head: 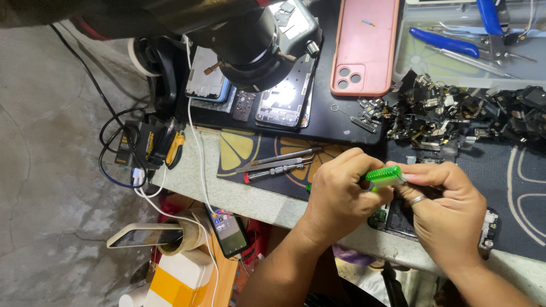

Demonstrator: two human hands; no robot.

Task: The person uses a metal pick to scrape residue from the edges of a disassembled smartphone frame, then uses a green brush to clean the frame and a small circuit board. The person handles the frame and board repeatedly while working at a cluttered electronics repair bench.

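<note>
My left hand (341, 196) is closed around a green ribbed tool handle (384, 176), its tip hidden inside the fist. My right hand (446, 207), with a ring on one finger, pinches the other end of the same green handle. Both hands hover over an opened phone (489, 227) lying on the dark mat at the bench's near edge; most of the phone is hidden under them.
Metal spudgers and a screwdriver (278, 165) lie left of my hands. A microscope head (256, 40) hangs above a phone frame (281, 99). A pink phone case (364, 45), blue-handled pliers (443, 42) and a heap of small phone parts (455, 111) sit behind. A charging phone (228, 230) hangs below the bench.
</note>
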